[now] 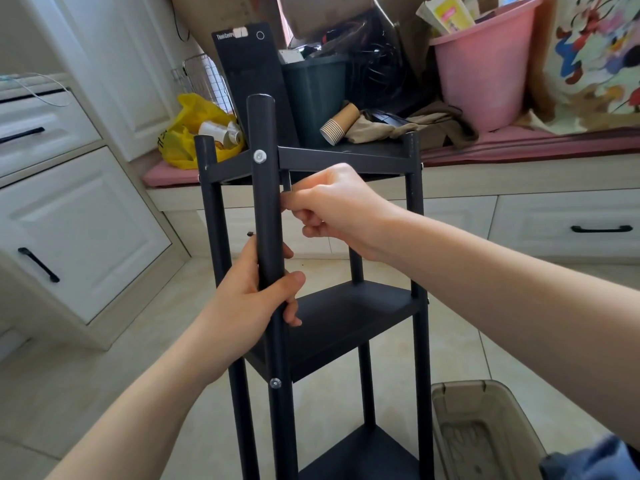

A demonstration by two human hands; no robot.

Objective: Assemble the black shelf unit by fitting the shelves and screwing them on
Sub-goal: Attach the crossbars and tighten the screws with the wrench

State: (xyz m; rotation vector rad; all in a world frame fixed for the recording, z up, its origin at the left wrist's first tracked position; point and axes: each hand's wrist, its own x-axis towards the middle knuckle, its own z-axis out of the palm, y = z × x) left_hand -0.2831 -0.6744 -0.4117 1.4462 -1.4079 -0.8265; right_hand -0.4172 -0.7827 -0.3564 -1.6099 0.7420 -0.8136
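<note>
The black shelf unit (349,317) stands upright on the tiled floor in front of me, with three shelves between four round posts. A silver screw head (259,156) shows on the near post (265,188) at the top shelf (346,157), and a second screw (275,383) sits lower at the middle shelf. My left hand (256,299) wraps around the near post between those two shelves. My right hand (332,209) is just behind the post under the top shelf, pinching a small thin metal tool (286,183); its tip is hidden.
A brown plastic tub (485,431) stands on the floor at lower right. Behind the unit runs a pink-cushioned bench (519,143) crowded with a pink bucket (485,64), dark bin, paper cups and yellow bag (190,133). White drawers (79,230) stand at left.
</note>
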